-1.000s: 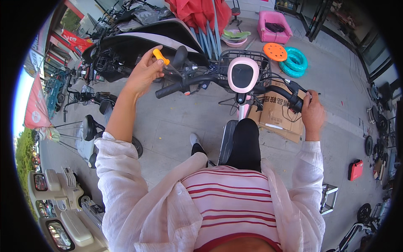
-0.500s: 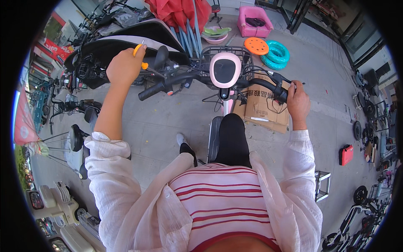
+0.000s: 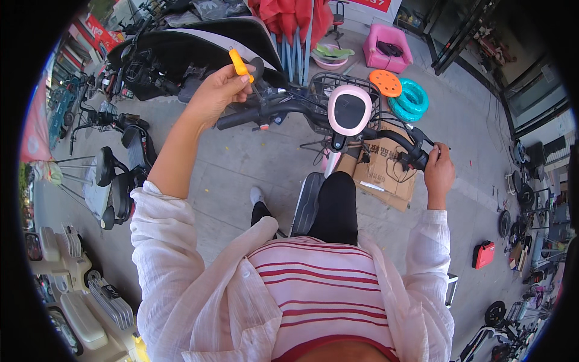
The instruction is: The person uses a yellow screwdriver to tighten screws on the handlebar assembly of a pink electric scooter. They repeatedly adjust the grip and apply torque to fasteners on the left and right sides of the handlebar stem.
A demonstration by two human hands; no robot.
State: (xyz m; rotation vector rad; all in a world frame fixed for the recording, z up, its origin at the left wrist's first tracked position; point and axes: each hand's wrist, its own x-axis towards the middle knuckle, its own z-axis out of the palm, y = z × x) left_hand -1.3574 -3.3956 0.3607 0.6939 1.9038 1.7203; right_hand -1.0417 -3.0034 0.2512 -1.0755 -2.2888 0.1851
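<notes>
My left hand (image 3: 216, 95) is raised over the left end of the handlebar. Its fingers close round a small hand tool (image 3: 239, 63) with a yellow-orange handle and a short metal tip pointing up; its exact kind is unclear. Just beside this hand are the black left grip (image 3: 231, 119) and a dark round mirror on a stem. My right hand (image 3: 439, 172) wraps the right grip by the brake lever, covering most of it. Between them stands the pink-rimmed display (image 3: 350, 110) of an electric bike, with a black wire basket (image 3: 325, 84) in front.
Flattened cardboard (image 3: 386, 163) lies under the front of the bike. Beyond are a teal ring (image 3: 410, 99), an orange disc (image 3: 385, 83) and a pink armchair (image 3: 387, 47). Parked scooters line the left; a red case (image 3: 483, 255) sits on the right floor.
My left hand has turned, and the tool's handle now shows more fully above the fingers. The handlebar has shifted slightly right and down in view. My right hand stays on its grip.
</notes>
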